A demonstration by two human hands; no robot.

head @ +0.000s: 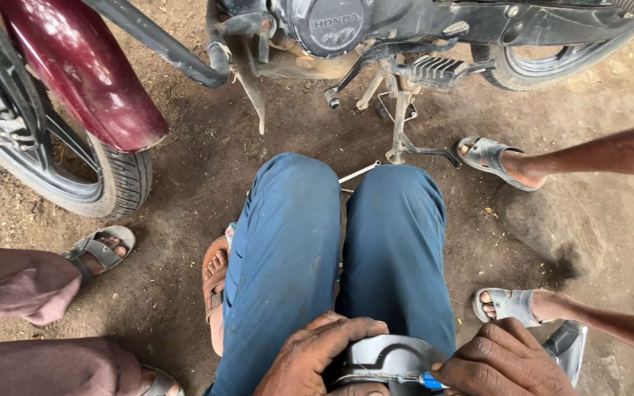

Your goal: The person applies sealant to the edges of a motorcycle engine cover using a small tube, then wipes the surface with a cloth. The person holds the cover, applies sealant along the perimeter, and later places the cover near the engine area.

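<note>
At the bottom centre of the frame your left hand [315, 353] is curled over the near edge of a rounded grey and black part [389, 358] that rests on your lap, its fingers wrapped onto the rim. Just to the right, your right hand [504, 361] is closed around a blue-handled tool [430, 380], whose thin metal shaft lies across the part toward your left hand. Your knees in blue trousers [288, 249] fill the middle of the frame, with an orange sandal [214, 282] beside the left leg. Just past the knees a slim metal wrench [359, 172] lies on the dirt floor [185, 183]. At the right edge another person's feet sit in grey sandals [505, 303], and at the lower left a third person's maroon trouser leg [16, 282] shows. Farthest off, along the top, stands a motorcycle [332, 29] on its stand [403, 125], with a maroon mudguard [82, 73] over the tyre [122, 183] at upper left
</note>
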